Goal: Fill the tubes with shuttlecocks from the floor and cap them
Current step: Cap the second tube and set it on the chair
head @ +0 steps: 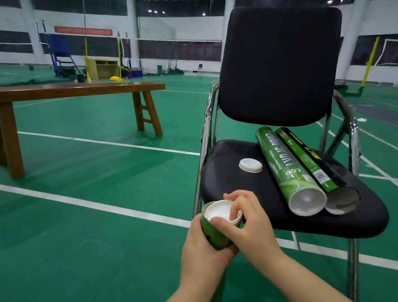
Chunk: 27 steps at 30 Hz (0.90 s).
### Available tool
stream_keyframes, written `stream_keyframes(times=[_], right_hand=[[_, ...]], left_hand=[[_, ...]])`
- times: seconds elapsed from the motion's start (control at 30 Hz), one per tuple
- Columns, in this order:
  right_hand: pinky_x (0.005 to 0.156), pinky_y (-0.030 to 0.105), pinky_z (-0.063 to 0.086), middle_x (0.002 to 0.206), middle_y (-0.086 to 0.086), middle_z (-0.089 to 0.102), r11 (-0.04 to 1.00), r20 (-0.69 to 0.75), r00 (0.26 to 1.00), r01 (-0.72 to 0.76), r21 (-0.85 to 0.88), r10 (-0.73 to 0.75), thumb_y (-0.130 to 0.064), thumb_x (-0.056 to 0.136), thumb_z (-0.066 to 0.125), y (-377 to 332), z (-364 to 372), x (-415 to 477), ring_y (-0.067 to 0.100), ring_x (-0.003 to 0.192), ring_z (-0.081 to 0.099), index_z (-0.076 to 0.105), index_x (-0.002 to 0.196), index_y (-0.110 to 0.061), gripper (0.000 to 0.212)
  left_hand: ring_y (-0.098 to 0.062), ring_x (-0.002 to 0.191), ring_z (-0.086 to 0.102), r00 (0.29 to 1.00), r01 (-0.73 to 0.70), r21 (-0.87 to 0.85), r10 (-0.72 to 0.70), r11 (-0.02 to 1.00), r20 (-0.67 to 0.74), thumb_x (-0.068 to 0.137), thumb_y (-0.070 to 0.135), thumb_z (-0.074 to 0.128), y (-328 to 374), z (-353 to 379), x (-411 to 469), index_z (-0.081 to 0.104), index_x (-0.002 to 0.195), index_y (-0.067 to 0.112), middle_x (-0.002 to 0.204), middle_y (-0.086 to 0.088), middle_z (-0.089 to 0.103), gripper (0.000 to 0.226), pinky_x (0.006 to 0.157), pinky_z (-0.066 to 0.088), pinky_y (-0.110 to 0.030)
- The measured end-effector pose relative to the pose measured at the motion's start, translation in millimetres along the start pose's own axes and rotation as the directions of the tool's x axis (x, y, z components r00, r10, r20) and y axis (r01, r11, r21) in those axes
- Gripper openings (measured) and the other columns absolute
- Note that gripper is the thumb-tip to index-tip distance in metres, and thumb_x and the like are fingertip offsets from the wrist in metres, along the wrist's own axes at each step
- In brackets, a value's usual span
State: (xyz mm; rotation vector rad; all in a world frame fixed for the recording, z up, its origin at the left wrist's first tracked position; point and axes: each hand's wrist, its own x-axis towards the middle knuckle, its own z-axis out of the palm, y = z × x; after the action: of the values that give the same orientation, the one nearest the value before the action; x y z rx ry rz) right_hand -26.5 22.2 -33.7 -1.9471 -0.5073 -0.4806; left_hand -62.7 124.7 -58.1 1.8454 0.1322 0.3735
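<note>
- green cardboard tube [214,234], round and upright, is in front of the chair's front edge, with the left grip [202,248] wrapped round its wall.
- its round white plastic cap [219,213] sits on the mouth; the right grip [250,223] pinches the cap's rim.
- two more tubes lie side by side on the padded black chair seat [307,227]: a green tube [288,171] and a green-and-black tube [307,160].
- one loose white cap [250,165] lies beside them.
- a wooden bench [54,91] stands on the green floor [93,179].

I see a dark green tube [216,236] upright in my left hand [202,248], with a white cap [219,213] askew at its mouth, pinched by my right hand [252,223]. On the chair seat [229,185] lie a capped light green tube [286,169] and, touching it, a black-and-green tube [310,160] with a ragged near end. A loose cap [250,165] lies beside them.
</note>
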Motion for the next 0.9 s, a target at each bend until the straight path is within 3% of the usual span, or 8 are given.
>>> stream_keyframes(times=[0.17, 0.3, 0.47, 0.6, 0.77, 0.9], right_hand=[[0.083, 0.005, 0.031, 0.115, -0.020, 0.049, 0.994, 0.069, 0.997, 0.036, -0.105, -0.029, -0.060, 0.069, 0.051, -3, -1, -2, -0.013, 0.110, 0.041, 0.040, 0.067, -0.027, 0.034], [0.092, 0.021, 0.032, 0.129, -0.022, 0.040, 0.976, 0.176, 0.984, 0.065, -0.209, -0.028, -0.063, 0.068, 0.048, -5, -6, -6, -0.004, 0.118, 0.037, 0.040, 0.074, -0.032, 0.033], [0.084, 0.004, 0.030, 0.119, -0.029, 0.043, 0.976, 0.230, 0.972, 0.008, -0.217, 0.043, -0.066, 0.067, 0.047, -10, -14, -10, -0.003, 0.112, 0.043, 0.047, 0.101, -0.037, 0.044], [0.084, -0.005, 0.023, 0.120, -0.025, 0.044, 0.971, 0.247, 0.968, 0.006, -0.238, 0.055, -0.048, 0.080, 0.060, -8, -20, -13, -0.005, 0.113, 0.040, 0.052, 0.105, -0.036, 0.029], [0.093, 0.004, 0.025, 0.138, -0.018, 0.040, 0.971, 0.234, 0.972, 0.025, -0.238, 0.033, -0.068, 0.074, 0.034, -9, -15, -20, 0.000, 0.125, 0.038, 0.063, 0.115, -0.031, 0.062], [0.101, 0.008, 0.018, 0.146, -0.013, 0.035, 0.923, 0.324, 0.946, 0.124, -0.364, 0.000, -0.077, 0.075, 0.016, -3, -7, -26, 0.005, 0.134, 0.032, 0.055, 0.126, -0.035, 0.077]], left_hand=[[0.003, 0.081, 0.053, 1.000, -0.010, -0.006, 0.010, 1.000, 0.020, 0.060, 0.030, 0.076, 2, -4, -2, 0.041, 0.107, 0.039, 0.093, 0.017, 0.057, 0.059, 0.058, 0.039, -0.009], [-0.002, 0.085, 0.054, 1.000, -0.016, 0.005, 0.015, 1.000, 0.026, 0.060, 0.031, 0.075, -1, -6, -4, 0.041, 0.111, 0.041, 0.098, 0.016, 0.058, 0.063, 0.060, 0.037, -0.009], [-0.001, 0.086, 0.053, 0.998, -0.037, 0.026, 0.035, 0.999, 0.053, 0.058, 0.036, 0.077, -4, -7, -9, 0.038, 0.109, 0.046, 0.098, 0.016, 0.058, 0.065, 0.062, 0.038, -0.008], [-0.002, 0.092, 0.054, 0.998, -0.012, 0.014, 0.012, 1.000, 0.056, 0.056, 0.040, 0.081, -11, -4, -13, 0.040, 0.113, 0.042, 0.101, 0.017, 0.057, 0.070, 0.068, 0.040, -0.010], [0.002, 0.086, 0.054, 0.998, 0.013, -0.018, -0.012, 1.000, 0.056, 0.058, 0.035, 0.081, -16, 0, -16, 0.042, 0.109, 0.039, 0.095, 0.016, 0.059, 0.064, 0.063, 0.039, -0.009], [-0.001, 0.083, 0.055, 0.995, 0.032, 0.019, -0.033, 0.999, 0.091, 0.062, 0.033, 0.075, -20, 3, -19, 0.041, 0.106, 0.039, 0.093, 0.012, 0.059, 0.056, 0.060, 0.039, -0.013]])
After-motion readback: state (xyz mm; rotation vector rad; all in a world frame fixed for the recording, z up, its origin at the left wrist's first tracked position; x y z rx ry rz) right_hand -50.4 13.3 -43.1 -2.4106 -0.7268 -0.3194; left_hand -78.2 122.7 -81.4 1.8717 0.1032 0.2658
